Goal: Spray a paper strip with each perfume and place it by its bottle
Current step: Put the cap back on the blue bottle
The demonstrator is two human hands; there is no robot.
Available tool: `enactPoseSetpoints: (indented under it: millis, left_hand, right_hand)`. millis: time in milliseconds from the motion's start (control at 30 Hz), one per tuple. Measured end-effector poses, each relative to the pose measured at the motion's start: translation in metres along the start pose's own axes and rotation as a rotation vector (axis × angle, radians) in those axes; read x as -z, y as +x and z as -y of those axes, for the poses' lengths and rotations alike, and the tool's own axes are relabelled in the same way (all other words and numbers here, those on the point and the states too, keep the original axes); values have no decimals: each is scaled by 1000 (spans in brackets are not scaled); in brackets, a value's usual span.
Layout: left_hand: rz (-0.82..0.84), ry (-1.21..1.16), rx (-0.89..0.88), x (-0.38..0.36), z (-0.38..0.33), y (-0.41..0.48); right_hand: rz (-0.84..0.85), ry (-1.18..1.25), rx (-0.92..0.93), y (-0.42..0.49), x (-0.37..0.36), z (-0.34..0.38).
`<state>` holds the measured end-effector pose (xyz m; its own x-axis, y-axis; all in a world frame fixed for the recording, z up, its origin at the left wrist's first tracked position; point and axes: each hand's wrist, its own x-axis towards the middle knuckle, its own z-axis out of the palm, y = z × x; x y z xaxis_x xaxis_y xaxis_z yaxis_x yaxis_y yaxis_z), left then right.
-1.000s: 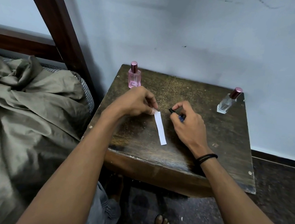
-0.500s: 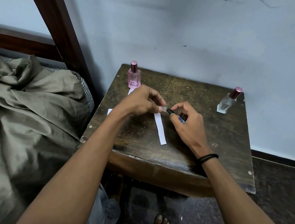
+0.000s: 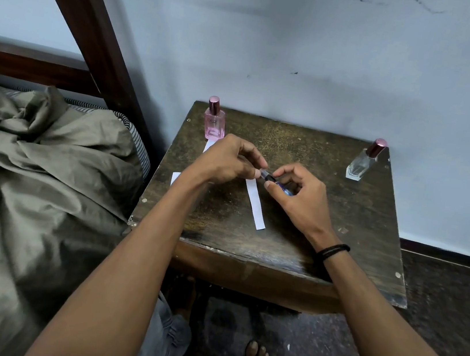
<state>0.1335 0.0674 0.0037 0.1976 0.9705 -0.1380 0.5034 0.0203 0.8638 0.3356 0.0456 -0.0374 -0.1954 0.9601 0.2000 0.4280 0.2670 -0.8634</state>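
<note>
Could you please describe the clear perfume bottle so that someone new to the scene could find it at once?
Find the dark wooden table against the pale wall, then its far right corner. The clear bottle stands there alone, leaning in this view, colourless glass with a maroon cap, unlike the pink bottle at the far left corner.

pale blue wall (image 3: 308, 37), dark wooden table (image 3: 293, 246), rumpled bed (image 3: 31, 179).

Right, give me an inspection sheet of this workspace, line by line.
Surface: worn dark wooden table, scratched and stained.
Job's things: pink bottle back left, capped, a paper strip at its base; clear bottle back right, capped, no strip; loose strip mid-table; small blue bottle held.
Clutter: paper piece at left edge.
Hands: right hand holds the blue bottle; left hand pinches its cap end.
Cables: nothing seen.
Surroundings: bed with olive sheet left, wall behind.
</note>
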Motion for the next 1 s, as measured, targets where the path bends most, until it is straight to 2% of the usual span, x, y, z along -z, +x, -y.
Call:
enactPoseSetpoints:
  millis: [1000]
  left_hand:
    - [-50,95,14,-4,-7,0]
  right_hand:
    - [40,31,9,0,2,-8]
